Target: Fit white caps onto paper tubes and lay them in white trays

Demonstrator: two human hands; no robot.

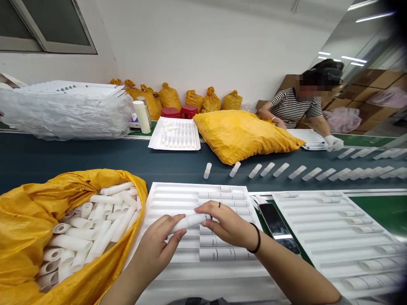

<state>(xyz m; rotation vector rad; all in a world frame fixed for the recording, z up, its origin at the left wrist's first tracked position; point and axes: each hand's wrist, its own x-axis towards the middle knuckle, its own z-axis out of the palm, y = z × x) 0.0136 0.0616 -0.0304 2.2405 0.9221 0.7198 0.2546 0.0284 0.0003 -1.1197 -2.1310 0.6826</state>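
Over the white ribbed tray (171, 254), my two hands grip a white plastic tube (189, 221) from opposite ends. My left hand (160, 239) pinches the plain left end between thumb and fingers. On the right end, which bears small dark print, the fingers of my right hand (227, 221) are closed. Beneath, several printed white tubes (218, 254) lie in the grooves on the tray's right side. To the left, an open yellow sack (19, 224) is full of loose plain white tubes (103, 216).
Behind the tray runs a dark conveyor belt (95, 154) with a row of standing tubes (255, 170). A filled yellow sack (244, 131) lies across its far side. A phone (276, 222) sits beside a second tray (321, 237). Across the belt, a person (294, 108) handles another tray.
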